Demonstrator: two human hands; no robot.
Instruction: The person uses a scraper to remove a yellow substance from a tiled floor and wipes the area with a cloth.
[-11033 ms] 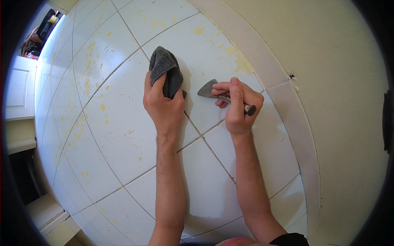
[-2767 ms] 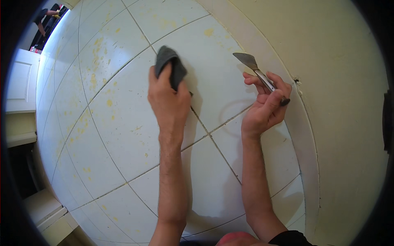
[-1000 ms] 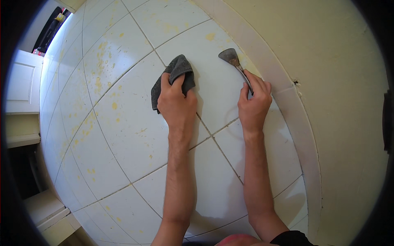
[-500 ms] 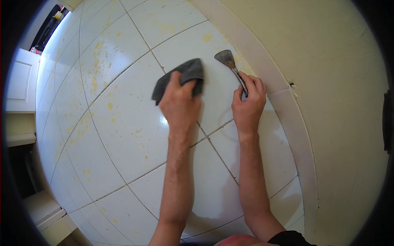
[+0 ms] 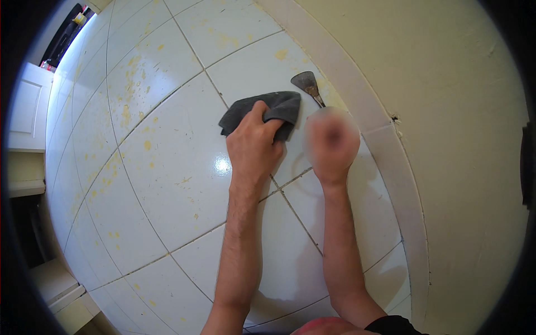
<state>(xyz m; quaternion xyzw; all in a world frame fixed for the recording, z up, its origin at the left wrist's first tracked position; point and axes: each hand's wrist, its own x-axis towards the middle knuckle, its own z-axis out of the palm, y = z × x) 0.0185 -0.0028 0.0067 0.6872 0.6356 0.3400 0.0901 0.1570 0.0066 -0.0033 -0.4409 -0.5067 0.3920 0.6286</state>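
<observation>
A dark grey cloth (image 5: pixel 282 103) lies bunched on the white tiled floor (image 5: pixel 184 151), gripped under the fingers of my left hand (image 5: pixel 254 142). To its right, my right hand (image 5: pixel 333 142) is closed on a scraper (image 5: pixel 306 81). The scraper's flared, dull metal blade points away from me, next to the tile edge by the skirting. Its handle runs into my right hand; a blurred patch covers those fingers, hiding the grip itself. Cloth and scraper blade are a short gap apart.
Yellow spots (image 5: pixel 129 106) dot the tiles on the left and far side. A pale skirting (image 5: pixel 385 145) and cream wall (image 5: pixel 469 139) curve along the right. White cabinet doors (image 5: pixel 28 109) stand at the far left edge.
My left hand has slid the cloth to the right, closer to the scraper. My right hand and the scraper have shifted only slightly toward me.
</observation>
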